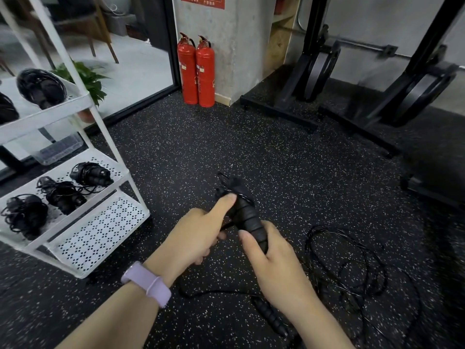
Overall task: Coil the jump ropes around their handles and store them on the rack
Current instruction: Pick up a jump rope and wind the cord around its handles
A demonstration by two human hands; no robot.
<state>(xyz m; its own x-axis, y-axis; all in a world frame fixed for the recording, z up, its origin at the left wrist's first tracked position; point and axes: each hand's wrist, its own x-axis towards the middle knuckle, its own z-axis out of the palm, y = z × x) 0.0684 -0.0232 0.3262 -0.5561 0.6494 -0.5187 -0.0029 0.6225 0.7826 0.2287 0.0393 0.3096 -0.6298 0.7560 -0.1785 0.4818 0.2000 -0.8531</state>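
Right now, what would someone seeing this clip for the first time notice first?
Both hands at centre: the left hand and right hand grip a black ribbed jump rope handle over the speckled floor, with loose rope lying to the right. On the left, a white rack holds coiled ropes on its middle shelf. Two red fire extinguishers stand against the concrete pillar behind.

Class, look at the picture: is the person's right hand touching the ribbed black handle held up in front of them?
Touching. The head view shows the right hand with its thumb and fingers wrapped round the lower end of the ribbed handle, no gap between them.
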